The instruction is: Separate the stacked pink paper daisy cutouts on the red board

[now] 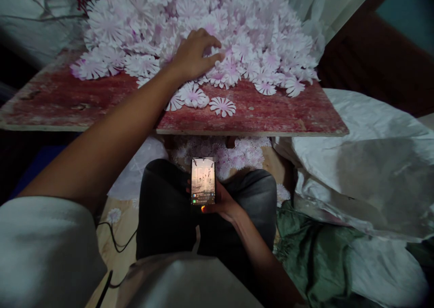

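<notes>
My right hand point(224, 204) is wrapped round a smartphone point(203, 181) above my lap, the thumb at the bottom of its lit screen. The screen shows a pale picture with notifications low down. On the tabletop, my left hand point(198, 55) rests on the near side of a large heap of white-and-pink artificial flower petals point(142, 23). Its thumb and forefinger are apart; the other fingers are partly hidden. Nothing shows gripped in it. Near the table's front edge lies a single flower piece point(223, 106), beside a couple of others.
The worn red wooden table point(271, 114) spans the front. More flower pieces point(251, 154) lie on the floor beneath. White sacking point(366, 163) and green cloth point(312, 254) lie at the right. A black cable point(117, 245) runs along the floor at the left.
</notes>
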Action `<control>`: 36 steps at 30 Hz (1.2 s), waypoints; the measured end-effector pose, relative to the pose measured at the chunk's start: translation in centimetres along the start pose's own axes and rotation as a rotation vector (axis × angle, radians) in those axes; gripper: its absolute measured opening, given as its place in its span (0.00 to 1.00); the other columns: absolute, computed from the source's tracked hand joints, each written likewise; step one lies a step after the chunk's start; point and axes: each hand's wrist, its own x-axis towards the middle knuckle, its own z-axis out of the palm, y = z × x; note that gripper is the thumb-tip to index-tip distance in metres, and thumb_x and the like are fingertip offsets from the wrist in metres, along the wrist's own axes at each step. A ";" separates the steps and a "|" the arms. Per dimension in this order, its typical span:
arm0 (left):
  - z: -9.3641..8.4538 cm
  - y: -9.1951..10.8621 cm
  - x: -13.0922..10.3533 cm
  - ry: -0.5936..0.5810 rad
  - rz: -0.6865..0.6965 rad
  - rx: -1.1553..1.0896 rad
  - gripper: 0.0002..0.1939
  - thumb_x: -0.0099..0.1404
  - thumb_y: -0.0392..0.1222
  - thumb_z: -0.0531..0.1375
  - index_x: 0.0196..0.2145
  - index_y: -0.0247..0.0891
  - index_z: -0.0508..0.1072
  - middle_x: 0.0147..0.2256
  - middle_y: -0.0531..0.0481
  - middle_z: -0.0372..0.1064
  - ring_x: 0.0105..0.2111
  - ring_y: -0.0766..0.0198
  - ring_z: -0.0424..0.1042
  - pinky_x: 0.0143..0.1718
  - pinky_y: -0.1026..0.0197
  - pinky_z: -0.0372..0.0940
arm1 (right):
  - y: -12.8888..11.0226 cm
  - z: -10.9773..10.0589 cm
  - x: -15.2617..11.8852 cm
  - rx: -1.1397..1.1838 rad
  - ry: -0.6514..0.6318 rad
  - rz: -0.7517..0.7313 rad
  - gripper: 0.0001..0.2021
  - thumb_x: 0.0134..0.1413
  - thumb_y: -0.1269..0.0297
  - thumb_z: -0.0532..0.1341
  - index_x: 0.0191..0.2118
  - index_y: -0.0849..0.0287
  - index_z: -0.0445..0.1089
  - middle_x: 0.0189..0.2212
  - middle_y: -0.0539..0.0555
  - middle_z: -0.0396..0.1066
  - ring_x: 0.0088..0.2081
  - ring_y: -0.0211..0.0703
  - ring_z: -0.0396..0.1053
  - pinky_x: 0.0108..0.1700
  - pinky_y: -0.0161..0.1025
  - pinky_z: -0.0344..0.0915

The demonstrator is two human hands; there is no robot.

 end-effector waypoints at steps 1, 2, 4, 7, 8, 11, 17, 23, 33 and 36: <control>0.0 0.0 0.0 -0.003 -0.004 0.003 0.19 0.60 0.61 0.57 0.45 0.55 0.73 0.43 0.51 0.68 0.46 0.52 0.60 0.51 0.43 0.56 | 0.0 0.0 0.0 -0.005 0.000 -0.002 0.44 0.31 0.77 0.73 0.59 0.54 0.60 0.58 0.59 0.65 0.57 0.57 0.65 0.59 0.56 0.59; -0.1 0.1 0.0 -0.005 -0.006 0.004 0.19 0.60 0.62 0.57 0.45 0.55 0.72 0.43 0.51 0.68 0.46 0.52 0.60 0.51 0.43 0.56 | 0.0 0.0 0.0 -0.008 0.000 -0.002 0.44 0.31 0.77 0.73 0.59 0.54 0.60 0.58 0.59 0.65 0.57 0.57 0.65 0.59 0.56 0.59; -0.1 0.1 0.0 -0.004 -0.010 0.002 0.19 0.60 0.63 0.57 0.45 0.56 0.72 0.43 0.52 0.68 0.46 0.53 0.59 0.52 0.44 0.56 | 0.0 0.0 0.0 -0.012 0.000 -0.002 0.44 0.31 0.76 0.73 0.59 0.54 0.60 0.58 0.60 0.65 0.57 0.57 0.65 0.59 0.57 0.59; -0.1 0.1 0.0 -0.005 -0.007 -0.001 0.18 0.60 0.62 0.58 0.45 0.57 0.72 0.44 0.53 0.68 0.46 0.53 0.59 0.51 0.44 0.55 | 0.1 0.0 0.0 -0.023 0.007 0.007 0.45 0.31 0.76 0.74 0.59 0.54 0.59 0.58 0.60 0.65 0.57 0.57 0.65 0.59 0.57 0.59; -0.1 0.0 0.0 0.000 -0.003 -0.005 0.18 0.60 0.62 0.58 0.45 0.57 0.72 0.43 0.54 0.68 0.46 0.53 0.60 0.51 0.44 0.55 | 0.1 0.0 0.0 -0.027 0.011 0.010 0.45 0.30 0.76 0.74 0.59 0.54 0.59 0.58 0.60 0.66 0.57 0.57 0.65 0.59 0.56 0.60; 0.1 -0.3 0.0 0.017 0.021 -0.025 0.17 0.59 0.62 0.58 0.44 0.58 0.72 0.42 0.54 0.69 0.44 0.53 0.59 0.50 0.44 0.55 | 0.1 0.0 0.0 -0.029 0.015 0.010 0.46 0.30 0.76 0.74 0.59 0.54 0.59 0.58 0.59 0.65 0.57 0.57 0.66 0.59 0.56 0.60; 0.1 -0.3 0.0 0.019 0.028 -0.027 0.17 0.59 0.62 0.58 0.44 0.57 0.73 0.43 0.53 0.68 0.45 0.52 0.60 0.51 0.43 0.55 | 0.3 -0.1 0.0 -0.032 0.008 0.005 0.45 0.30 0.76 0.74 0.59 0.53 0.60 0.57 0.58 0.66 0.58 0.58 0.65 0.59 0.56 0.60; -0.4 0.7 -0.3 -0.009 -0.024 0.012 0.17 0.59 0.60 0.57 0.45 0.58 0.72 0.44 0.54 0.68 0.48 0.53 0.60 0.53 0.44 0.55 | 0.5 -0.3 0.1 -0.024 -0.004 -0.009 0.46 0.31 0.77 0.74 0.60 0.54 0.58 0.58 0.60 0.65 0.57 0.57 0.65 0.59 0.56 0.60; 0.2 0.2 -0.1 0.033 -0.014 -0.024 0.24 0.57 0.68 0.55 0.44 0.56 0.73 0.44 0.54 0.69 0.45 0.52 0.59 0.51 0.43 0.53 | 0.0 0.2 -0.1 -0.028 0.024 0.016 0.44 0.32 0.74 0.73 0.59 0.55 0.59 0.58 0.60 0.65 0.57 0.58 0.65 0.59 0.57 0.60; 0.1 0.2 -0.1 0.005 -0.017 -0.019 0.26 0.55 0.71 0.53 0.45 0.59 0.72 0.45 0.58 0.69 0.46 0.51 0.58 0.51 0.44 0.51 | 0.0 0.2 -0.1 -0.030 0.046 0.027 0.45 0.30 0.74 0.74 0.59 0.55 0.59 0.56 0.59 0.67 0.57 0.58 0.66 0.60 0.57 0.60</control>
